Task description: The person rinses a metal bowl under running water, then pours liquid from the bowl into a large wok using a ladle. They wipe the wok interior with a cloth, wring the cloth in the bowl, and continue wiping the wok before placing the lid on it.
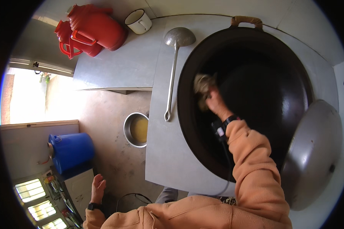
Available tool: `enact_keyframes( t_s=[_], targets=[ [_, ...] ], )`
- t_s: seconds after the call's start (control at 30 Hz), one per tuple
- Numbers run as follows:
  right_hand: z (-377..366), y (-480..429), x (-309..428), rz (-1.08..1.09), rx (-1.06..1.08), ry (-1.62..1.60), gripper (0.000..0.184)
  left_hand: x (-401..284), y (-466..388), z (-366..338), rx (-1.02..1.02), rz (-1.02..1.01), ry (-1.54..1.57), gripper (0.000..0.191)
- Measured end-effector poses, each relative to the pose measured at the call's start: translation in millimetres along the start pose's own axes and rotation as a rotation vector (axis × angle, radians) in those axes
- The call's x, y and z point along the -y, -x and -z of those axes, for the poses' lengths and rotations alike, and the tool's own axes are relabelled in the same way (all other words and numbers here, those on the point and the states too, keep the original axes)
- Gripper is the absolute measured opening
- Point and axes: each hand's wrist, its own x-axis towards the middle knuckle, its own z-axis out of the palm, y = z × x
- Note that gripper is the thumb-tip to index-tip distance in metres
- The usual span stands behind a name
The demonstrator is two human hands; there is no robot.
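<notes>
My right hand (215, 101) is inside a large dark wok (252, 83), closed on a crumpled cloth (203, 83) against the left part of its inner wall. The hand and the cloth are a little blurred. A dark band with a small boxy device and a cable is at that wrist. My left hand (98, 186) hangs low at the left, away from the counter, fingers curled, and whether they are fully closed is unclear. Left of the wok, a long-handled metal ladle (172, 68) lies on the grey counter (172, 154). A domed metal lid (312, 154) leans at the wok's right side.
Two red thermos jugs (100, 28) and a white enamel mug (138, 21) stand at the counter's back left. On the floor are a metal basin (127, 128) with yellowish liquid, and a cable (134, 194). A blue bucket (74, 150) is farther left.
</notes>
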Motion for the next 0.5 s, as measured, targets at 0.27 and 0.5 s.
enact_keyframes(
  t_s=[0.27, 0.5],
  targets=[
    [82, 140, 201, -0.120, 0.810, 0.447, 0.035, -76, -36, -73, 0.499, -0.394, 0.011, 0.036],
    [129, 237, 359, -0.463, 0.496, -0.036, 0.053, -142, 76, -163, 1.158, -0.153, 0.257, 0.051]
  ],
)
